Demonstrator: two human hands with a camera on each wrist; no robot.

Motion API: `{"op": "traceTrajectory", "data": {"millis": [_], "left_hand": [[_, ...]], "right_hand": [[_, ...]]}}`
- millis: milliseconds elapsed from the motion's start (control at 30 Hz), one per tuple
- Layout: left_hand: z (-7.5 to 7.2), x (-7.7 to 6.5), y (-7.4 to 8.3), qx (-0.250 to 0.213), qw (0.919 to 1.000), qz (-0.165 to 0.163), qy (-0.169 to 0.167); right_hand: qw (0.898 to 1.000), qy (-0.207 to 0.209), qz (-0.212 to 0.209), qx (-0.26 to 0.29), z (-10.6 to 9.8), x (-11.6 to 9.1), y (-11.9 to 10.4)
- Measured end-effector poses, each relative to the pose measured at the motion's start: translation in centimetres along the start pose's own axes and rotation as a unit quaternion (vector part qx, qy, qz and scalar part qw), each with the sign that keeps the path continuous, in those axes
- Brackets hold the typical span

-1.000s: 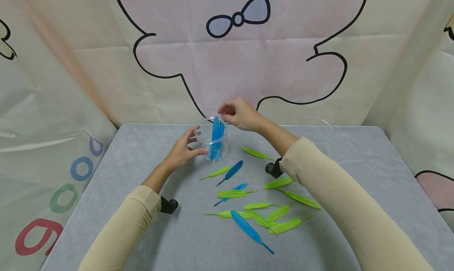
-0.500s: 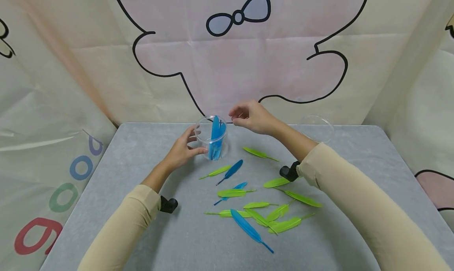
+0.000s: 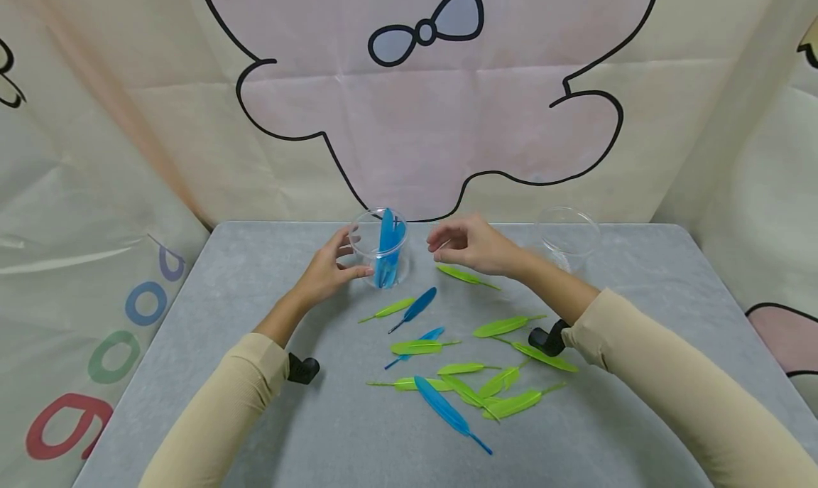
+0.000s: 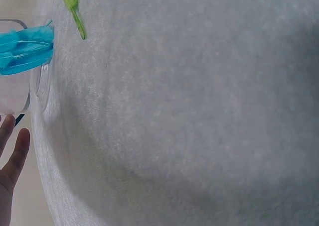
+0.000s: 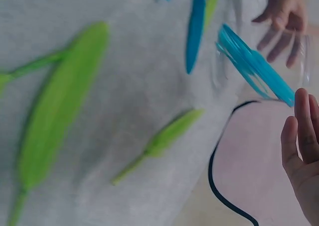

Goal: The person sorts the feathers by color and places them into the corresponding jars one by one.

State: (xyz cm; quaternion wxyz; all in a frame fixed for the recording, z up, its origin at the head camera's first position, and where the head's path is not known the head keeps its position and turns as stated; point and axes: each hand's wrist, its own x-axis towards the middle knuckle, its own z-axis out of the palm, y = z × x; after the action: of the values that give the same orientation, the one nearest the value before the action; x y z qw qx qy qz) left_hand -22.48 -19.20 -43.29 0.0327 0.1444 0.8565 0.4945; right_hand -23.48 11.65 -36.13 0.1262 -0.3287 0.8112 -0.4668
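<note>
My left hand (image 3: pixel 324 273) grips a clear plastic cup (image 3: pixel 363 245) from its left side, thumb in front and fingers behind. Inside the cup stand several blue feathers (image 3: pixel 388 255), also visible in the left wrist view. The right hand (image 3: pixel 476 245) hovers to the right of the cup with loosely bent fingers and nothing between them. Just below it lies a green feather (image 3: pixel 463 275). In front of the cup are a blue feather (image 3: pixel 418 305) and a small green feather (image 3: pixel 391 308). A larger blue feather (image 3: pixel 444 406) lies closest to me.
A second clear cup (image 3: pixel 569 238) stands at the back right of the grey table (image 3: pixel 664 317). Several green feathers (image 3: pixel 511 405) lie scattered over the middle, one green feather (image 3: pixel 418 347) across a blue one. A printed cloth (image 3: pixel 409 118) hangs behind the table.
My right hand has moved from beside the cup's rim to the right and down, away from it. The left hand and the cup have stayed in place.
</note>
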Motion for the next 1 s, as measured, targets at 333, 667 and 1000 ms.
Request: {"op": "traceTrajectory", "data": {"millis": [333,667,1000], "left_hand": [[-0.1,-0.1,0.0,0.001,1.0,-0.005,-0.003],[-0.1,-0.1,0.0,0.002,1.0,-0.006,-0.003],[-0.1,-0.1,0.0,0.003,0.9999,-0.013,-0.003]], "right_hand": [[0.998,-0.057,0.01,0.038,2.5,-2.6,1.1],[0.992,-0.107,0.018,0.071,4.9,-4.0,2.0],[0.983,-0.155,0.03,0.098,7.1,-4.9,2.8]]}}
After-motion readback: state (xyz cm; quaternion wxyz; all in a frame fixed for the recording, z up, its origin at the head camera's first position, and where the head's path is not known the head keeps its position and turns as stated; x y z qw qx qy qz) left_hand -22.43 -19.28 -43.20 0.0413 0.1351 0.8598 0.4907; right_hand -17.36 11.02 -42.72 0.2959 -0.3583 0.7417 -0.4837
